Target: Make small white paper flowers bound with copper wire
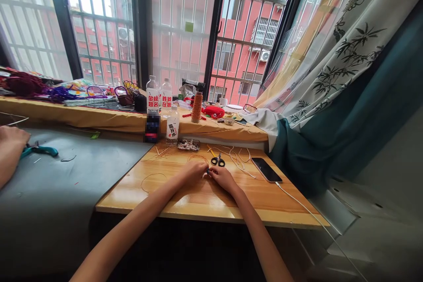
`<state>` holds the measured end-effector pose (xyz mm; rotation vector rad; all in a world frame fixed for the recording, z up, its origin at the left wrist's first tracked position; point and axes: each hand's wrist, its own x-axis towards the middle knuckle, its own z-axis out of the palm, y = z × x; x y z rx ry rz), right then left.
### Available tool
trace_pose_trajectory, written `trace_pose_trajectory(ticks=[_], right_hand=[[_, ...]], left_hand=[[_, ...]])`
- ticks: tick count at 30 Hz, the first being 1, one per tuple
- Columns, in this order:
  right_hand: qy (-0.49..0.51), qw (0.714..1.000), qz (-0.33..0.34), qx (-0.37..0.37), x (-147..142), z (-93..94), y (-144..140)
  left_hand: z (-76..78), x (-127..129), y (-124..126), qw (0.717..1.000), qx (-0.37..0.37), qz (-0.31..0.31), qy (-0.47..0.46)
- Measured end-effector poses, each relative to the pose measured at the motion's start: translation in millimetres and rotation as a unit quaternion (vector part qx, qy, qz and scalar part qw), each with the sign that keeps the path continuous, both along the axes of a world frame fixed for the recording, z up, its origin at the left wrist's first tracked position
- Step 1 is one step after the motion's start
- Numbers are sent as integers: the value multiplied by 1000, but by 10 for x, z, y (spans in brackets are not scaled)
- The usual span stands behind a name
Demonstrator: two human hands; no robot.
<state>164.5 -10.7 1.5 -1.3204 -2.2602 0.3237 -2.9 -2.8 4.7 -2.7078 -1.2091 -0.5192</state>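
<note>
Basically, both hands are working at the centre of the light wooden tabletop [185, 205]. Left hand [194, 171] and right hand [222, 176] are pinching closed, fingertips meeting on a tiny blue-tipped bit of thin pale cord [207, 171], presumably for fine control; what exactly it is, I cannot tell. Black-and-yellow scissors [217, 160] are lying at 12 o'clock just beyond the fingers, within easy reach. Black smartphone [266, 169] is sitting at 2 o'clock, its white cable trailing off the edge. White-labelled plastic water bottle [172, 127] is standing at 11 o'clock. Another person's hand [9, 143] is resting far out at 9 o'clock beside teal-handled pliers [39, 150].
</note>
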Motion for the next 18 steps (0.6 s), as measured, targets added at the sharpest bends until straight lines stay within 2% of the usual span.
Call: trace_pose_trajectory(ticks=[18], right_hand=[[-12, 1000, -11, -9, -4, 20, -18]], left_hand=[[20, 27, -10, 1000, -4, -1, -2]])
